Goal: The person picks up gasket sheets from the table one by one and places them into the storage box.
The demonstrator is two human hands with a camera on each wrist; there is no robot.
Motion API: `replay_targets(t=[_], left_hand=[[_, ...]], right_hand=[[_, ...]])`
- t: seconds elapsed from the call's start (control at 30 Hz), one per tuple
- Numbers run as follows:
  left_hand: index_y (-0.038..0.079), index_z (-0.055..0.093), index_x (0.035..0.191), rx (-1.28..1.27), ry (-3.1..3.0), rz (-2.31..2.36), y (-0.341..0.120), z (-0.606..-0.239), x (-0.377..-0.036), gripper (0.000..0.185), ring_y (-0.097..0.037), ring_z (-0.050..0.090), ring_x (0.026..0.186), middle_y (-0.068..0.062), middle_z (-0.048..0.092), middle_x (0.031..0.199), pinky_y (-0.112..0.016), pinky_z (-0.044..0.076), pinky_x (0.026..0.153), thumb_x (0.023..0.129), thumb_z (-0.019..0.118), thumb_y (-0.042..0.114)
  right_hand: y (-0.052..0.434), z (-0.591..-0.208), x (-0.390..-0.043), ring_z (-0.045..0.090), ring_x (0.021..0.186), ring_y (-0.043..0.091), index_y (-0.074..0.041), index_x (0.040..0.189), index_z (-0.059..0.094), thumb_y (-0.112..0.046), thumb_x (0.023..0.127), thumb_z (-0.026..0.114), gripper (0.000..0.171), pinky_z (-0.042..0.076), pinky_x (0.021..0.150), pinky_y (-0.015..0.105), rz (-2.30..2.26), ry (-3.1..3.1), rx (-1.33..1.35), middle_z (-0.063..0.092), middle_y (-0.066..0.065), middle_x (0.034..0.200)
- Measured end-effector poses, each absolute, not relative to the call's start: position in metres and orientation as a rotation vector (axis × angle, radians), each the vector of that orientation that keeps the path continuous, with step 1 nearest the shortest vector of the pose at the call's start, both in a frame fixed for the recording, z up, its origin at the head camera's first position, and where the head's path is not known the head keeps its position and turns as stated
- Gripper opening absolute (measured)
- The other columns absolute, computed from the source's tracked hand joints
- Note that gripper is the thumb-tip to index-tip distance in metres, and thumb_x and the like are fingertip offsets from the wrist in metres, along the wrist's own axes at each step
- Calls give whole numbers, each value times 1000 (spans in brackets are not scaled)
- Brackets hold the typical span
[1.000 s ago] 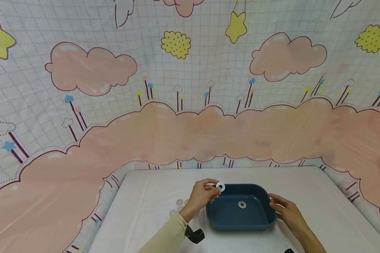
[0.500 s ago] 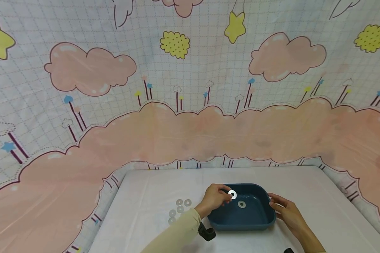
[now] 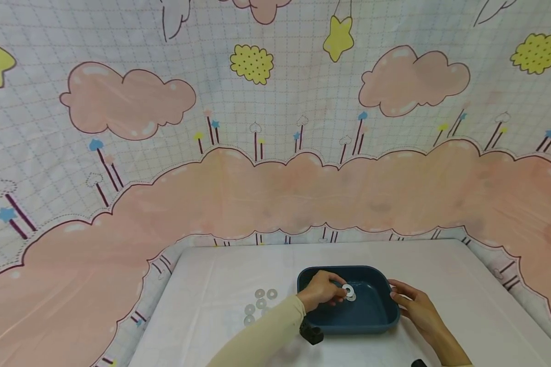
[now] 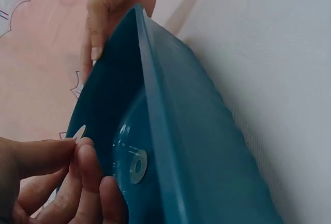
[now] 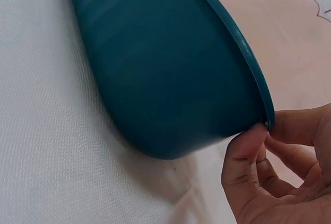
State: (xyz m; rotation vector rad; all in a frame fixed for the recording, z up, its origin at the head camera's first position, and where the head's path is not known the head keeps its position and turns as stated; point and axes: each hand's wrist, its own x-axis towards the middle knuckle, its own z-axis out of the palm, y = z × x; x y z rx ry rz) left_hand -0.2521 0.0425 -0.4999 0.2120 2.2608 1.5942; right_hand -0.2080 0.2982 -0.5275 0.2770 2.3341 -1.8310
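A blue plastic box (image 3: 377, 308) with rounded corners rests on the table. My left hand (image 3: 321, 291) reaches over its left side and pinches a white washer (image 4: 80, 132) between thumb and fingertips. On the box floor lies another washer (image 4: 133, 170), partly overlapped by the held one in the head view. At the box's right end, my right hand (image 3: 415, 309) grips the rim between thumb and fingers, as the right wrist view shows.
Several pale washers (image 3: 256, 294) lie flat on the white-covered table (image 3: 211, 285), left of the box and partly behind the left sleeve (image 3: 266, 331). A patterned cloth (image 3: 275, 199) hangs behind the table.
My left hand has carried the washer rightward from the box's left rim to low over its floor, near the washer lying there. My right hand keeps its hold on the rim.
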Motion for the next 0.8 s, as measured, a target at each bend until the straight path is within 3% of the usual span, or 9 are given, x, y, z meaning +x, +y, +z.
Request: replay_targets(t=[0.27,0.8], left_hand=[[5,73,93,214,2258,1516,60,-508,-245,12,-11,63,54,-11,73,70,-25,53,50,82,74,-2],[3,72,93,213,2307,1433,73,-522,-242,16,-10,57,49,-9,68,63,-27,54,48,80,73,-7]], right_hand=[[298,-530,-209,55,105,12,-6,146,44,-24,98,60,54,54,84,27,-1819,2341,305,54,8,125],[297,-529,-210,55,107,13,-5,146,44,-22,98,60,53,54,85,28,-1833,2338,317,52,9,126]])
